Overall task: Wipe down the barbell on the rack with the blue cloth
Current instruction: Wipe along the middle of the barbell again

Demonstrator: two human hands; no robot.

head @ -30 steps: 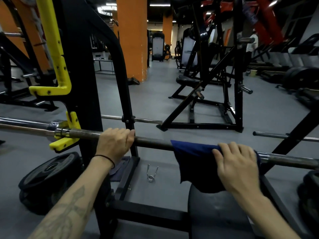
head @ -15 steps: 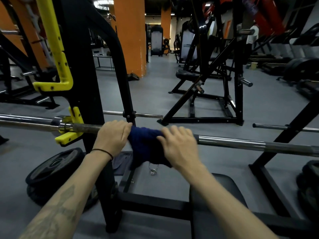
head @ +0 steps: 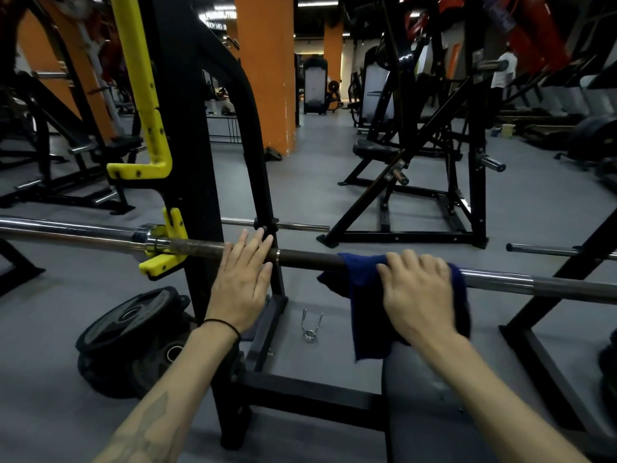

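The barbell (head: 310,257) lies across the view on the yellow hook (head: 166,259) of the black rack (head: 187,128). Its middle is dark and its ends are shiny steel. A dark blue cloth (head: 364,295) is draped over the bar right of centre and hangs down in front. My right hand (head: 417,292) grips the bar through the cloth, fingers curled over the top. My left hand (head: 242,282) rests on the bare bar beside the rack upright, its fingers straight and spread.
Black weight plates (head: 130,332) lie on the grey floor at the lower left. A spring collar (head: 311,327) lies on the floor under the bar. A dark bench pad (head: 424,406) sits below my right arm. Other machines and orange pillars (head: 265,71) stand behind.
My right hand slid the cloth left up against my left hand, then back right along the bar. My left hand went from gripping the bar to lying on it with straight fingers.
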